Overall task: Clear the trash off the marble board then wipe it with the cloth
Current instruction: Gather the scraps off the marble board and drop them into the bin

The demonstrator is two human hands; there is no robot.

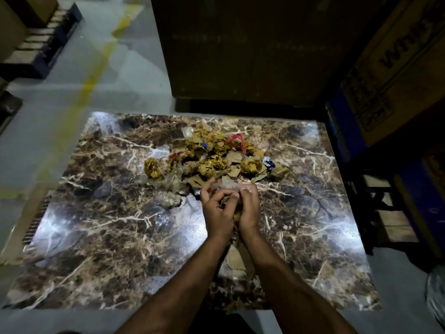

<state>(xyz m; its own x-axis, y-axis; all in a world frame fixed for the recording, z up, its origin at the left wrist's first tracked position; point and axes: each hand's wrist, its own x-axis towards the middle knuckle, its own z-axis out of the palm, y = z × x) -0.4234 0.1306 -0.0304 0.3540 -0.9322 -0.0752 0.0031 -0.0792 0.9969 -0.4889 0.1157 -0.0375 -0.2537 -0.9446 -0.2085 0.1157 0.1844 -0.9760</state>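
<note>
stage: clearing, early | your left hand (216, 211) and right hand (248, 208) curl together around scraps, it seems | trash pile (212, 156) remains on marble board (96, 225) | cloth unseen, wiping not begun

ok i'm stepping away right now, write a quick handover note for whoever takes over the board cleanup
Left hand and right hand: pressed together above the marble board, fingers curled round a handful of clear plastic and paper scraps.
Trash pile: crumpled gold wrappers, brown card pieces and red and blue bits, heaped at the board's far middle. One gold wrapper ball sits apart on the pile's left; torn card lies near the front edge.
Done: one handful gathered.
Left: remove most of the trash, then wipe. No cloth is in view.
</note>
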